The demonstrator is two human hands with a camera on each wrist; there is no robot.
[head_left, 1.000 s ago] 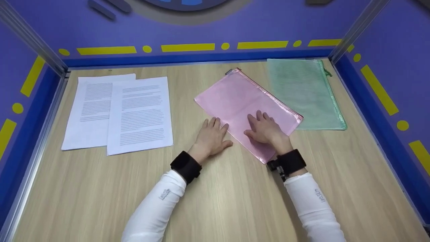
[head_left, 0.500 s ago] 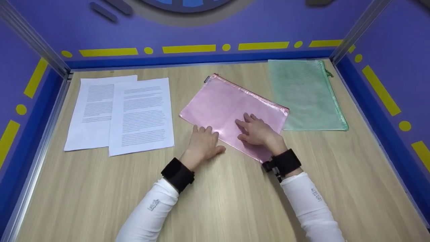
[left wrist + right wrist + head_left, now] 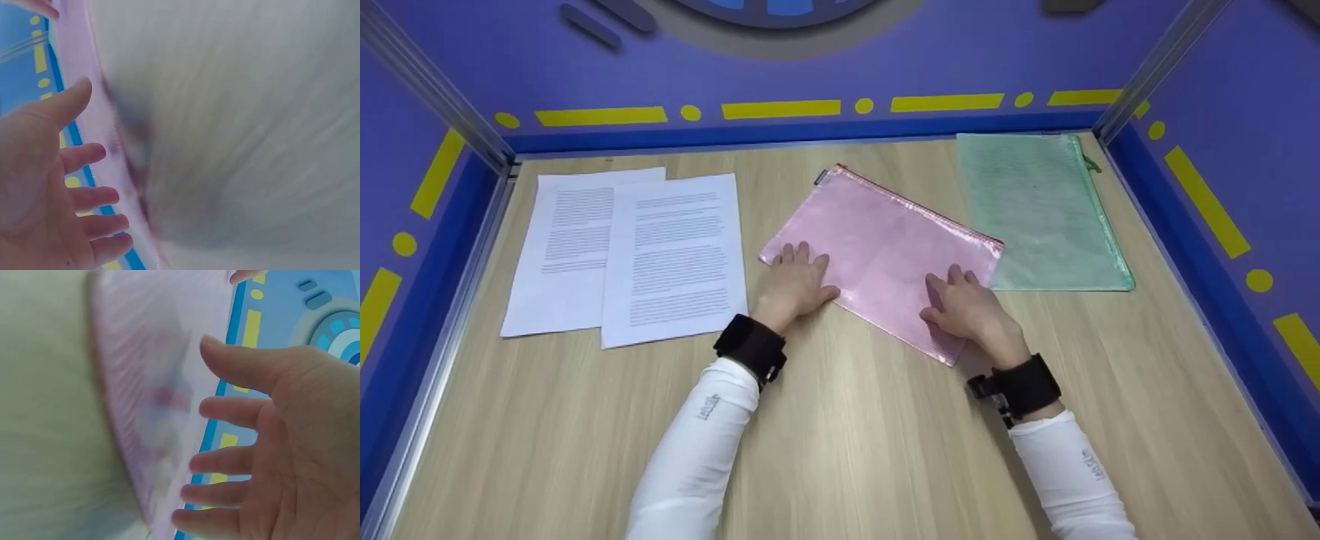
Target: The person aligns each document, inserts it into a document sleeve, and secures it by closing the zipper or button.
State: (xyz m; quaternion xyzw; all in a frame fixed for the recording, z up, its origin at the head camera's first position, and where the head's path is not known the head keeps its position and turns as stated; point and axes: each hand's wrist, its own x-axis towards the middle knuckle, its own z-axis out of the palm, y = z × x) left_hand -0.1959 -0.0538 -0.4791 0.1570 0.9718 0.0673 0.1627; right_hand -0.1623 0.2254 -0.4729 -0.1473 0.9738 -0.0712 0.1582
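Note:
A pink zippered mesh pouch (image 3: 877, 240) lies flat at a slant in mid-table, its zip edge facing the back right. My left hand (image 3: 793, 281) is at its near left corner, fingers spread and straight over the edge. Over the right part of the pouch is my right hand (image 3: 966, 306), its fingers loosely extended. Neither hand grips anything. In the left wrist view the left hand (image 3: 62, 185) shows the palm with parted fingers beside the pink edge. The right wrist view has the right hand (image 3: 270, 450) likewise spread beside the pouch (image 3: 152, 410).
A green mesh zip pouch (image 3: 1042, 217) lies at the back right, its lower left overlapped by the pink one. Two printed paper sheets or stacks (image 3: 679, 262) overlap on the left of the wooden table (image 3: 855, 450). Purple-blue panels (image 3: 810, 67) wall in the back and sides.
The pink pouch has turned counterclockwise and shifted left, then stayed put. My left hand has moved left and onto its left corner; my right hand has slid slightly right and nearer.

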